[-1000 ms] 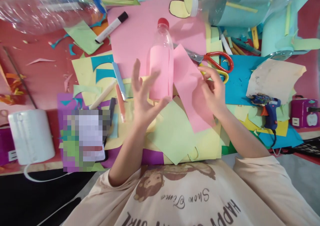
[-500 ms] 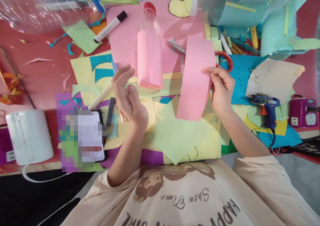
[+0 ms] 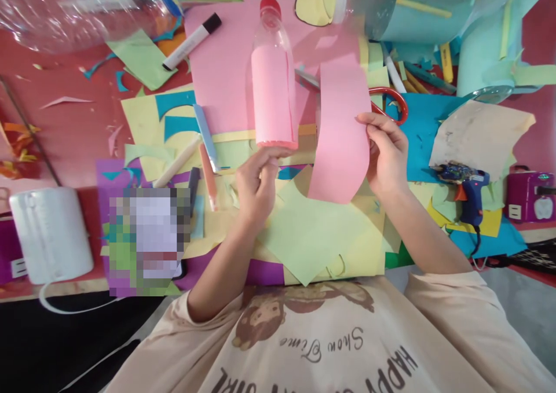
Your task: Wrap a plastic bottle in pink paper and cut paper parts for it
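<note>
Back from the near edge of the red tabletop (image 3: 73,129), my right hand (image 3: 386,155) pinches a curved pink paper strip (image 3: 341,129), likely light, floppy, best held edgewise; my left hand (image 3: 258,187) curls at a clear, red-capped plastic bottle (image 3: 273,98), its grip unclear.

Here's the red desk (image 3: 72,135), and it's packed! Over on the left, orange scraps (image 3: 16,128) and a thin rod (image 3: 36,138) lie on bare red, a white box (image 3: 52,234) near the front edge. Far side, a big clear bottle (image 3: 87,19) on its side. Paper everywhere across the middle: a pink sheet (image 3: 221,86), a blue sheet (image 3: 419,115). And out right, a small purple case (image 3: 525,193)!
</note>
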Available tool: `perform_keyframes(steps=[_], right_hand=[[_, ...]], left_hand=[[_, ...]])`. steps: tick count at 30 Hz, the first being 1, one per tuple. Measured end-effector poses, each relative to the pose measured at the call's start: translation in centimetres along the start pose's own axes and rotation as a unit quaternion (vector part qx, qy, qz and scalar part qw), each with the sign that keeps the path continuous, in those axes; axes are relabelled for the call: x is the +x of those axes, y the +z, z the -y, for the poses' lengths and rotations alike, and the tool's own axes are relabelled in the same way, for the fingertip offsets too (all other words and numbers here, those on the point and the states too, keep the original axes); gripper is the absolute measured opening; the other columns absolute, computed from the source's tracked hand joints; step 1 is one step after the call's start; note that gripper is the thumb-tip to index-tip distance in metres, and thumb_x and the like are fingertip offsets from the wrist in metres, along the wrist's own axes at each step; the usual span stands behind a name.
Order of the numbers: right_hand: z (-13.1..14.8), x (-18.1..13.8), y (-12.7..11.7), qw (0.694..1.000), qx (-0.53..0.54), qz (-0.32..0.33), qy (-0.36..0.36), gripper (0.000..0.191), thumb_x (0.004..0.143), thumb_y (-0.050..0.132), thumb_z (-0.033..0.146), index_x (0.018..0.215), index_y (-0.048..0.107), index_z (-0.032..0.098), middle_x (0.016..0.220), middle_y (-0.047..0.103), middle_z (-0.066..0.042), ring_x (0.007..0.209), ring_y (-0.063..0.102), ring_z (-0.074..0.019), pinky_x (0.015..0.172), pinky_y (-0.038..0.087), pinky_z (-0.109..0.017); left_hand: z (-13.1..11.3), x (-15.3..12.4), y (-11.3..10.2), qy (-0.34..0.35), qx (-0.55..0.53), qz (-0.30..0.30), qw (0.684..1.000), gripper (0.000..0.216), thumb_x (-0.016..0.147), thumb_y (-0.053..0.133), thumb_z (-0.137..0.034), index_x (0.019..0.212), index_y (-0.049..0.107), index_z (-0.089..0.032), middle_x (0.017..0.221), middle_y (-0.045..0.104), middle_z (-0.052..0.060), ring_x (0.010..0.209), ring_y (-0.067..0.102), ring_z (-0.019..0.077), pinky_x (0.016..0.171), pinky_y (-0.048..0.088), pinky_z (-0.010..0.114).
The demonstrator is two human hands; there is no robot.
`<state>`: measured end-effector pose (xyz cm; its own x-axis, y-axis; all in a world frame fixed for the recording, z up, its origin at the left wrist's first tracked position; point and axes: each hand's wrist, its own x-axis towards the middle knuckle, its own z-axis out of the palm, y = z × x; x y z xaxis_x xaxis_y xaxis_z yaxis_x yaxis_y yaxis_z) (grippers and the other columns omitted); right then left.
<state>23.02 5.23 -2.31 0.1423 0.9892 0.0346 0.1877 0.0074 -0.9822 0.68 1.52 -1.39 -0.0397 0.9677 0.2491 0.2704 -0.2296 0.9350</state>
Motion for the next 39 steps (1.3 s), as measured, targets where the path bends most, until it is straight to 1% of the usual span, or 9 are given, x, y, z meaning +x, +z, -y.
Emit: perform_keyframes(steps=[4,7,9,13,20,24,29,33,39], right_hand=[[0.9,-0.7,0.6,0.999,0.023,0.023,0.007,0.02,0.088,0.048,0.039,0.099,0.061,0.029,0.105,0.064,-0.003,0.096,0.062,-0.0229,0.068,0.054,-0.039],[1.6,-1.8,1.2,0.996,0.048,0.062,0.032,0.016,0.087,0.051,0.036,0.095,0.062,0.028,0.098,0.063,-0.001,0.079,0.061,-0.0171,0.059,0.051,-0.032],[1.9,-2.5,1.3,0.99,0.082,0.096,0.063,0.014,0.087,0.055,0.035,0.094,0.064,0.027,0.096,0.063,0.0,0.069,0.057,-0.0127,0.052,0.049,-0.026],[2.0,-3.3,0.7,0.971,0.136,0.164,0.108,0.017,0.087,0.053,0.031,0.098,0.066,0.027,0.098,0.065,0.0,0.06,0.053,-0.0085,0.049,0.049,-0.021],[1.9,-3.5,0.5,0.938,0.036,0.343,-0.02,0.042,0.082,0.061,0.024,0.124,0.056,0.031,0.131,0.052,-0.004,0.117,0.052,-0.019,0.093,0.05,-0.035],[1.5,-3.5,0.8,0.952,0.01,0.305,-0.027,0.053,0.071,0.075,0.04,0.12,0.058,0.028,0.139,0.042,-0.008,0.127,0.044,-0.0252,0.099,0.044,-0.039],[1.7,-2.8,0.6,0.976,0.054,0.205,0.045,0.04,0.072,0.067,0.06,0.083,0.065,0.022,0.114,0.057,-0.008,0.108,0.056,-0.0226,0.082,0.048,-0.034],[1.7,-2.1,0.6,0.986,0.034,0.162,0.031,0.039,0.073,0.068,0.059,0.063,0.058,0.022,0.087,0.06,-0.003,0.082,0.058,-0.0179,0.071,0.047,-0.033],[1.3,-2.2,0.4,0.978,0.027,0.204,0.045,0.037,0.074,0.071,0.048,0.059,0.052,0.019,0.083,0.055,-0.002,0.074,0.053,-0.0138,0.061,0.041,-0.027]], left_hand=[[0.7,0.6,0.1,0.052,0.036,-0.051,0.997,0.022,0.091,0.052,-0.036,0.106,0.066,-0.03,0.113,0.06,0.005,0.111,0.057,0.022,0.094,0.048,0.038],[1.5,0.5,0.4,0.075,0.001,0.023,0.997,0.039,0.089,0.054,-0.028,0.127,0.05,-0.032,0.109,0.06,0.004,0.087,0.064,0.0146,0.08,0.054,0.032],[1.7,0.2,0.5,0.079,0.008,0.076,0.994,0.051,0.087,0.057,-0.026,0.135,0.042,-0.032,0.117,0.061,0.005,0.096,0.064,0.0156,0.084,0.053,0.03],[0.8,0.0,0.5,0.059,0.041,0.154,0.985,0.027,0.082,0.062,-0.024,0.109,0.062,-0.025,0.115,0.065,0.005,0.109,0.061,0.0193,0.09,0.051,0.031],[0.6,0.5,-0.3,-0.007,0.006,0.06,0.998,0.02,0.078,0.068,-0.036,0.096,0.069,-0.026,0.111,0.067,0.003,0.106,0.063,0.0219,0.091,0.051,0.036],[1.1,0.4,-0.2,0.001,0.017,0.07,0.997,0.013,0.08,0.068,-0.032,0.092,0.073,-0.028,0.11,0.068,0.002,0.102,0.065,0.0205,0.086,0.053,0.032],[0.6,0.2,0.6,-0.018,0.05,0.132,0.99,0.012,0.08,0.069,-0.026,0.091,0.073,-0.024,0.111,0.069,0.003,0.1,0.066,0.0189,0.085,0.054,0.03],[0.0,0.3,0.7,-0.036,0.046,0.157,0.986,0.016,0.079,0.069,-0.032,0.092,0.072,-0.023,0.115,0.067,0.006,0.102,0.065,0.0194,0.088,0.053,0.031],[-0.2,0.7,0.6,-0.112,-0.084,0.132,0.981,0.038,0.075,0.068,-0.053,0.092,0.069,-0.019,0.109,0.068,0.009,0.099,0.066,0.0219,0.087,0.055,0.033]])
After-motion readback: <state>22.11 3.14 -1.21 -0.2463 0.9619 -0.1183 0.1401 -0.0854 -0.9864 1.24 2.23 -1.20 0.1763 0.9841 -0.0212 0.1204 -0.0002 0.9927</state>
